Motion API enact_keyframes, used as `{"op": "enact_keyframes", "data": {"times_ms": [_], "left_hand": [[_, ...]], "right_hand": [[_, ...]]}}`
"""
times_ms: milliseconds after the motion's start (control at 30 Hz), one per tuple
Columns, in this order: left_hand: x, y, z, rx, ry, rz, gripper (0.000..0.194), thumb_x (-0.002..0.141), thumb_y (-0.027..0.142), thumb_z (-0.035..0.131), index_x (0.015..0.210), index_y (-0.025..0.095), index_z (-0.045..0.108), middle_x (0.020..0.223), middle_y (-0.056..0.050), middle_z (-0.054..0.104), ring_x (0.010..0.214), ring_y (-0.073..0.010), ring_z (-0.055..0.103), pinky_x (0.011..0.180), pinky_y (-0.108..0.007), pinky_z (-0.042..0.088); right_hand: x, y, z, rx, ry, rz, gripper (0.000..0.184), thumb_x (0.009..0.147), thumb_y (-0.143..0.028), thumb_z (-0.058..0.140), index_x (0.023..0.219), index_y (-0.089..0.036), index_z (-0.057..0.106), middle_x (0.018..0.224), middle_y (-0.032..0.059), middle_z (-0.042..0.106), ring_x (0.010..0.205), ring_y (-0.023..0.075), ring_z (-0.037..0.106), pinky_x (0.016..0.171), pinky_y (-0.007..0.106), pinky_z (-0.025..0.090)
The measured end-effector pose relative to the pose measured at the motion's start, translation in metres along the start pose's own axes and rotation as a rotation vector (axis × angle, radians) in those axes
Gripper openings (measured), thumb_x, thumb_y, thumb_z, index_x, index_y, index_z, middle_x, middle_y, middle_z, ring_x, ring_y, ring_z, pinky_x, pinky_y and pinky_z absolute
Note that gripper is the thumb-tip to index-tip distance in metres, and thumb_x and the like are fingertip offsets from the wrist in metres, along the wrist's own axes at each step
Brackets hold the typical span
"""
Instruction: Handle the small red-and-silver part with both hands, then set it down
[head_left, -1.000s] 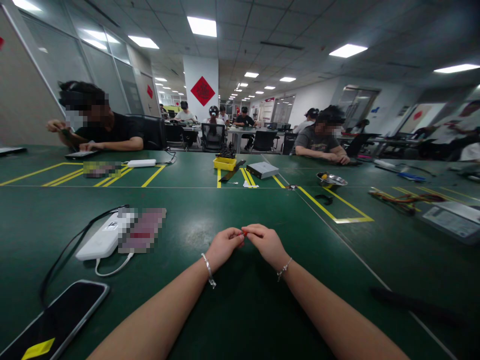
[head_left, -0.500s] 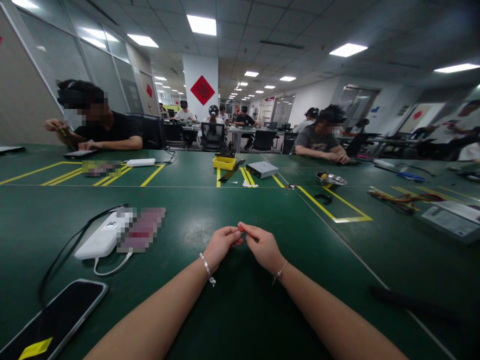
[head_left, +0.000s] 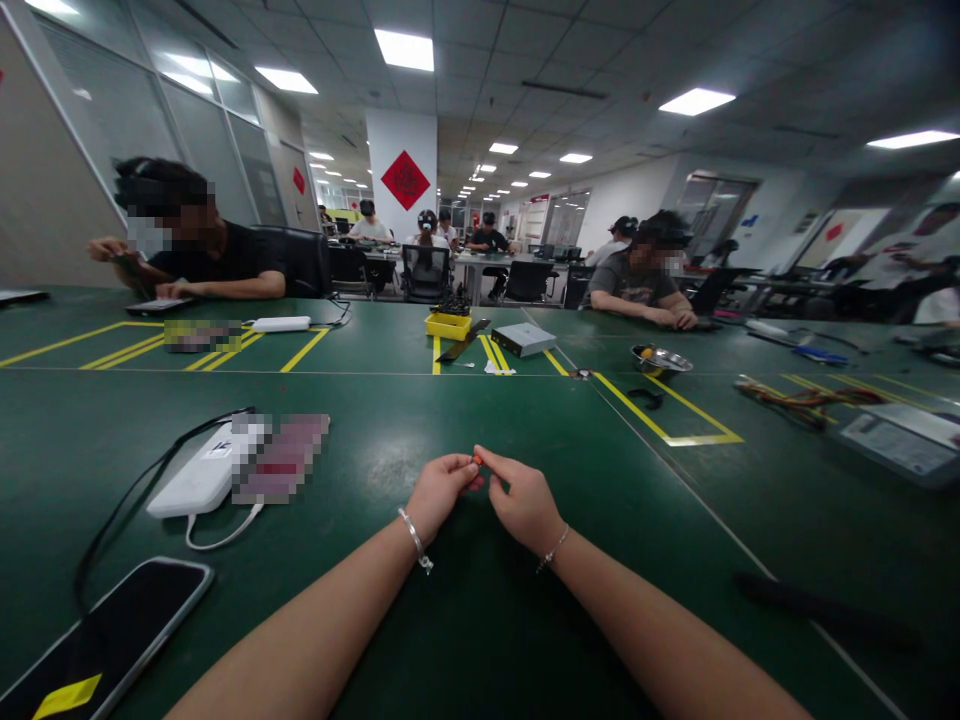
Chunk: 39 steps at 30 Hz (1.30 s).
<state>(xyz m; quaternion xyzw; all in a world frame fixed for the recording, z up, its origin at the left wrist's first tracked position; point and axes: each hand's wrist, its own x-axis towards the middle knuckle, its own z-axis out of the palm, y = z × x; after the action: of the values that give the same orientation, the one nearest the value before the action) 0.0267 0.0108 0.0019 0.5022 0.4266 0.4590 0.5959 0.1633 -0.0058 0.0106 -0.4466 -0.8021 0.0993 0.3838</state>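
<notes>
A tiny orange-red piece (head_left: pixel 478 460), too small to name, sits at the fingertips of my left hand (head_left: pixel 437 490), which is closed in a pinch on it. My right hand (head_left: pixel 527 497) comes in from the other side, its stretched index finger touching the piece. The right thumb is bent below and apart from that fingertip, and the other right fingers are mostly hidden. Both hands are held over the green table (head_left: pixel 345 620).
On the left lie a phone (head_left: pixel 112 640) and a white power bank (head_left: pixel 210 470) with cables. Farther back are a yellow tray (head_left: pixel 448 326), a grey metal box (head_left: pixel 525 339) and a metal bowl (head_left: pixel 661 358). A dark strip (head_left: pixel 825 607) lies right. Two people sit opposite.
My right hand has shifted slightly left, its index finger reaching farther over the orange-red piece while the thumb has dropped away from it. The left hand has hardly moved.
</notes>
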Motion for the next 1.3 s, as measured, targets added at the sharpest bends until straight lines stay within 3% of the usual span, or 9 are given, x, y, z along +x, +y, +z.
{"op": "enact_keyframes", "data": {"times_ms": [567, 967, 1300], "left_hand": [[0.0016, -0.0011, -0.0033, 0.037, -0.030, -0.039, 0.013, 0.065, 0.025, 0.056, 0.064, 0.012, 0.058, 0.057, -0.001, 0.058, 0.051, -0.0080, 0.049, 0.053, -0.021, 0.034], [0.0009, 0.0021, -0.0034, 0.040, -0.082, -0.039, 0.014, 0.064, 0.026, 0.056, 0.059, 0.012, 0.055, 0.053, 0.000, 0.055, 0.049, -0.0071, 0.046, 0.050, -0.020, 0.031], [0.0012, -0.0036, -0.0029, 0.039, -0.049, -0.003, 0.017, 0.063, 0.029, 0.058, 0.057, 0.014, 0.053, 0.050, 0.003, 0.050, 0.046, -0.0062, 0.041, 0.048, -0.020, 0.030]], "right_hand": [[-0.0017, -0.0002, 0.0007, -0.074, -0.032, -0.101, 0.048, 0.069, -0.008, 0.040, 0.115, -0.018, 0.048, 0.111, 0.0060, 0.056, 0.100, 0.0148, 0.051, 0.089, 0.031, 0.040], [-0.0019, -0.0013, 0.0018, 0.024, 0.020, -0.055, 0.042, 0.068, -0.012, 0.044, 0.109, -0.016, 0.053, 0.104, 0.0073, 0.059, 0.097, 0.0160, 0.052, 0.087, 0.031, 0.041], [-0.0001, -0.0044, 0.0042, -0.024, 0.011, -0.082, 0.039, 0.069, -0.013, 0.045, 0.106, -0.018, 0.053, 0.102, 0.0071, 0.059, 0.095, 0.0170, 0.052, 0.086, 0.033, 0.040]]}}
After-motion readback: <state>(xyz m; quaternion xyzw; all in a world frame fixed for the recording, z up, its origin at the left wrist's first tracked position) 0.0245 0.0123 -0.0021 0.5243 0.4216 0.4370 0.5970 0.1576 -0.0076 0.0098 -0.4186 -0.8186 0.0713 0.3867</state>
